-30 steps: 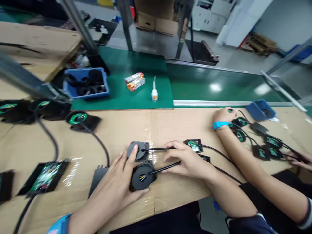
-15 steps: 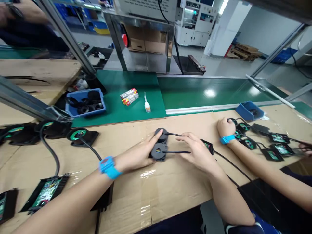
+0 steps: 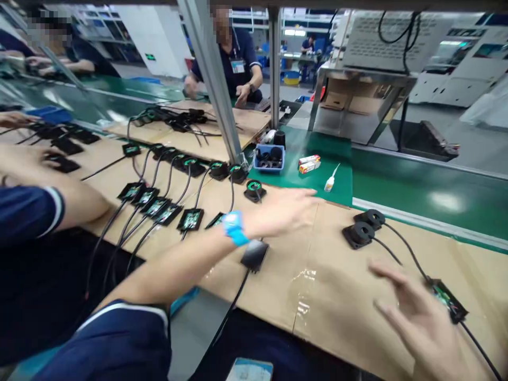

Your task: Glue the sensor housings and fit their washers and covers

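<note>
My left hand (image 3: 283,211), with a blue wristband, is stretched out over the cardboard with its fingers extended and nothing held. Close beyond its wrist lies a round black housing with a green ring (image 3: 254,190); below the wrist is a flat black box (image 3: 255,255) with a cable. My right hand (image 3: 416,312), somewhat blurred, hovers with fingers apart and holds nothing. Ahead of it, two round black housings (image 3: 359,234) sit side by side. Their cables run to an open black box with a circuit board (image 3: 448,299), just right of my right hand.
Several open circuit-board boxes (image 3: 191,219) and housings line the bench at left, near a co-worker's arm (image 3: 59,196). A blue bin of black parts (image 3: 269,159), small cartons (image 3: 309,164) and a white dropper bottle (image 3: 329,183) stand behind. A metal post (image 3: 216,84) rises there.
Both hands have let go of the paired housings and cables, which now lie on the cardboard to the right. My left hand has moved left, and the view has swung left.
</note>
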The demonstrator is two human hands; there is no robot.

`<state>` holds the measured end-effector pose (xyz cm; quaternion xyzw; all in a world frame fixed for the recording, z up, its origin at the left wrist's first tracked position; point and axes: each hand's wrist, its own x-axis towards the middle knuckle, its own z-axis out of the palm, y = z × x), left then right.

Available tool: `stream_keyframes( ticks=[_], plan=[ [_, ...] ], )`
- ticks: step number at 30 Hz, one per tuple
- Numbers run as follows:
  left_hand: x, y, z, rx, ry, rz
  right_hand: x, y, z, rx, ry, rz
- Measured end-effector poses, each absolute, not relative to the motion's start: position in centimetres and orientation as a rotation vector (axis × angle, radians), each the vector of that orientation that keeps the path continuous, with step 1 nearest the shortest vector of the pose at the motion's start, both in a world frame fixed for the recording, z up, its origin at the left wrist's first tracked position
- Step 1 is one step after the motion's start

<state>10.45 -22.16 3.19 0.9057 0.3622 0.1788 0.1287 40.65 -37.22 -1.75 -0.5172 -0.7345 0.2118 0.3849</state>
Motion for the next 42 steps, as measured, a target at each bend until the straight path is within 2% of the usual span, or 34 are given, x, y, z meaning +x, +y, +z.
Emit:
stream_keyframes(
  ticks=[4,7,9,14,19,22,26,31,42],
  plan=[
    [-2.6,-24.3,1.2,2.466,1.491,0.48,32.3,-42.4,-4.3,-0.835,-1.933,1.731],
    [-7.6,-25.6,-1.9,2.371,1.617,0.395,25.6,-44.2,-8.7,-0.826,-1.54,2.25],
    [-8.5,-25.8,-3.8,2.34,1.602,0.352,21.4,-44.4,-11.2,-0.883,-1.226,2.42],
    [-7.9,-25.8,-5.5,2.33,1.464,0.336,12.4,-43.2,-13.6,-0.922,-0.969,2.375],
    [-8.6,-25.9,-5.1,2.298,1.384,0.363,6.2,-42.0,-12.4,-0.849,-0.762,2.271],
    [-9.7,-23.2,-5.3,2.26,1.44,0.47,5.4,-41.8,-11.1,-0.758,-0.701,2.255],
    [-10.2,-16.0,-5.2,2.217,1.611,0.671,6.7,-41.5,-9.4,-0.719,-0.698,2.2],
    [-9.2,-8.8,-4.2,2.268,1.608,0.668,8.6,-40.9,-8.2,-0.749,-0.828,2.065],
    [-11.2,-9.9,-4.6,2.197,1.295,0.378,21.1,-41.0,-6.4,-0.973,-1.028,1.875]
  ],
)
